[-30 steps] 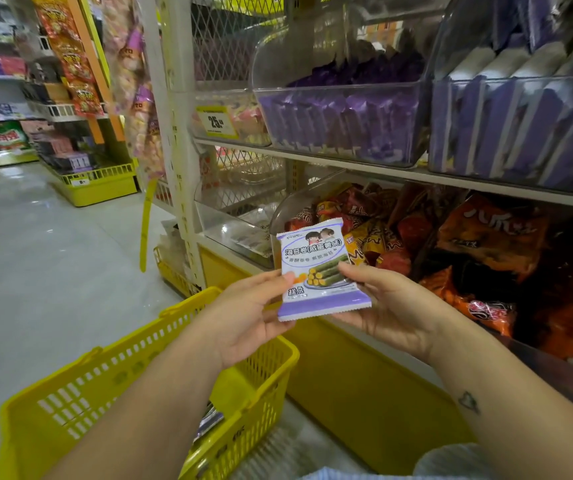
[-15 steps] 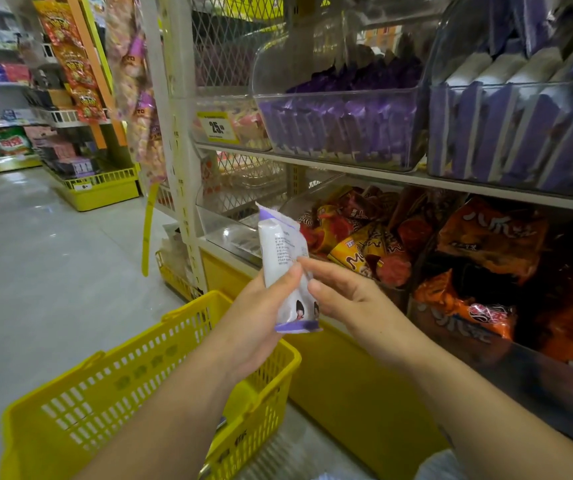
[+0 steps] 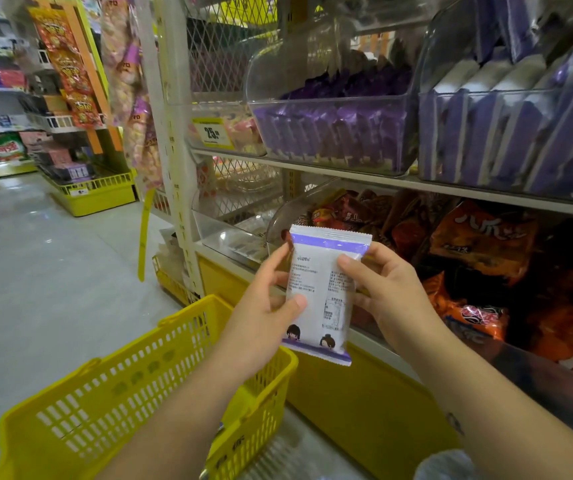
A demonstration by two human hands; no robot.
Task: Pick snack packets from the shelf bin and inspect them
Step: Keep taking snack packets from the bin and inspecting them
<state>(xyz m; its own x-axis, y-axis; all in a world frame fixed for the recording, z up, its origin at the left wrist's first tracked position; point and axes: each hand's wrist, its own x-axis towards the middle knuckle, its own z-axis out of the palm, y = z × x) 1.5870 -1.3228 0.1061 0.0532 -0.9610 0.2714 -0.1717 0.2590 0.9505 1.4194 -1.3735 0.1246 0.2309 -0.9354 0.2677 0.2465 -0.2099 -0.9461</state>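
So the snack packet (image 3: 323, 292) is up in the air between both hands, in front of the lower shelf and just above the far corner of the yellow basket (image 3: 122, 393). Its long axis runs pretty much straight up and down, top crimped edge pointing up and leaning a hair to the right. The back faces the camera: small print I can't read, a little table, purple bands top and bottom, and two cartoon figures near the bottom edge.

The left hand (image 3: 264, 306) has a holding grip on the packet's left edge, thumb pressed on the printed face low down, fingers going behind it higher up. The right hand (image 3: 392, 296) takes the right edge the same way, thumb on the face near the top, fingers tucked behind.

Behind the packet is a clear bin of red and orange packets (image 3: 479, 237). One shelf up, clear bins of purple packets (image 3: 330, 133) stand on edge in rows, with a yellow price tag (image 3: 212, 133) just to their left.
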